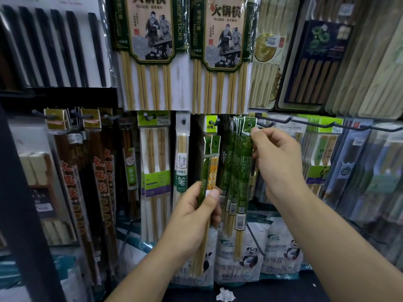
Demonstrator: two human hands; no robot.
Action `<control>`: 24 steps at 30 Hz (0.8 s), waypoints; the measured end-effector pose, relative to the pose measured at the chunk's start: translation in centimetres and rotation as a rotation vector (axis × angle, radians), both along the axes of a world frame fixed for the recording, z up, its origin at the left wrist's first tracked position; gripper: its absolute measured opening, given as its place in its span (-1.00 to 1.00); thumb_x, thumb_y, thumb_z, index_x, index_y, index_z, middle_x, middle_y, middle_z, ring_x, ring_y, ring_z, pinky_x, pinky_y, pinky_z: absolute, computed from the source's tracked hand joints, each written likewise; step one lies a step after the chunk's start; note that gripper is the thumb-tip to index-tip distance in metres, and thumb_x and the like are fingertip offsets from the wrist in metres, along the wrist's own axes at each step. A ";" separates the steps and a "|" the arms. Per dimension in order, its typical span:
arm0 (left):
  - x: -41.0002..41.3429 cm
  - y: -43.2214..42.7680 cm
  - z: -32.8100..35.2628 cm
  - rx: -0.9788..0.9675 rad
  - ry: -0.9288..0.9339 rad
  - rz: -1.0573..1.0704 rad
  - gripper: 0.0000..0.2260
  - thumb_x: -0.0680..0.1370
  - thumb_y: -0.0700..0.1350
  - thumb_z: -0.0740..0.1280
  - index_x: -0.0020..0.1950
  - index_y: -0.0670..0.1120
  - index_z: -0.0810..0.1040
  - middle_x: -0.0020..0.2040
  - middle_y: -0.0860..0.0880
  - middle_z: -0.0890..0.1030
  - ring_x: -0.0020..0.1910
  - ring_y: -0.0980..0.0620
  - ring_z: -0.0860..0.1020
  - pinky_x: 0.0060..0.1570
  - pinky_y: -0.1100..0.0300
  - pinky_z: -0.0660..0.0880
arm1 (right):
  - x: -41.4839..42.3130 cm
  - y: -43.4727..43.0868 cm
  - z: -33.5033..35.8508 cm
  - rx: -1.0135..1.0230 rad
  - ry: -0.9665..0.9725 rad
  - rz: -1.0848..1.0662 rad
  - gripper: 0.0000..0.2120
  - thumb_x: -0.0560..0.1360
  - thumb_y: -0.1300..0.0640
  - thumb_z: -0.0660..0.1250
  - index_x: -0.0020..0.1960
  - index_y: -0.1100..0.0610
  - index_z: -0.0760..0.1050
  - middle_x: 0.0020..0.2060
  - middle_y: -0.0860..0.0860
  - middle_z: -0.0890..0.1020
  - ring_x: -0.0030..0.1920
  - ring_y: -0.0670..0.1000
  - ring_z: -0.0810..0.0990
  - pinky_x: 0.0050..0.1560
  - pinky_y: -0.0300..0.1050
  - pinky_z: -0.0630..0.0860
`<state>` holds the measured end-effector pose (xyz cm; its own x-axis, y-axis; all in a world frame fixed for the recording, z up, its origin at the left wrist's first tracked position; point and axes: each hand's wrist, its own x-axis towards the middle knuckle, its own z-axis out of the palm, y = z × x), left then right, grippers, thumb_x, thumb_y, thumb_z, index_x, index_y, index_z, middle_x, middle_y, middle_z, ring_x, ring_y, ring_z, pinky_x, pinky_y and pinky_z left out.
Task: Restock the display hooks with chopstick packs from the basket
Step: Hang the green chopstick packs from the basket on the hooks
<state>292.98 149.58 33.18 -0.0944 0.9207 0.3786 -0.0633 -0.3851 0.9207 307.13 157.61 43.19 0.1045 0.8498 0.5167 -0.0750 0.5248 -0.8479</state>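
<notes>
Everywhere, chopstick packs [155, 162] on display hooks [281, 122].

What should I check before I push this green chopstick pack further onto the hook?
1. Right hand pinches the header of the green-sleeved bamboo chopstick pack: ok.
2. Header hole threaded on the black wire hook: cannot tell; the fingers hide that spot.
3. Bare wire left on the hook in front of the pack: ok.
4. Pack lines up with the matching hung green packs behind it: ok.
5. Left hand grips the spare green packs: ok.
6. Stock left in the basket: cannot tell; it is out of view.
</notes>
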 end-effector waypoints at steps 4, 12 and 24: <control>-0.1 -0.1 0.0 0.011 0.007 -0.032 -0.76 0.55 0.21 0.31 0.04 0.10 0.61 -0.27 0.06 0.57 -0.30 0.08 0.53 -0.24 0.21 0.55 | -0.1 0.0 0.2 0.000 -0.004 -0.012 -0.71 0.59 0.08 0.39 -0.30 0.05 0.55 -0.42 -0.02 0.41 -0.36 -0.06 0.38 -0.41 -0.28 0.35; -0.1 -0.2 0.0 -0.022 0.008 -0.047 -0.81 0.55 0.18 0.30 0.05 0.17 0.62 -0.29 0.07 0.51 -0.35 0.12 0.44 -0.35 0.24 0.43 | -0.3 0.5 0.0 0.002 -0.030 -0.052 -0.69 0.58 0.07 0.41 -0.33 0.04 0.55 -0.47 -0.09 0.42 -0.39 -0.10 0.39 -0.39 -0.31 0.38; 0.5 -0.4 0.7 -0.069 -0.134 -0.174 -0.80 0.57 0.10 0.29 0.03 0.04 0.64 -0.31 0.02 0.46 -0.39 0.10 0.36 -0.43 0.24 0.27 | 0.5 -2.1 -2.8 0.016 -0.098 0.097 -0.80 0.61 0.05 0.35 -0.16 0.01 0.65 -0.29 -0.03 0.66 -0.34 -0.17 0.50 -0.35 -0.36 0.46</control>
<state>293.49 149.17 33.86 0.0225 0.9507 0.3093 -0.2464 -0.2946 0.9233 307.60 155.49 40.41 -0.0295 0.8451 0.5338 -0.0434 0.5324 -0.8454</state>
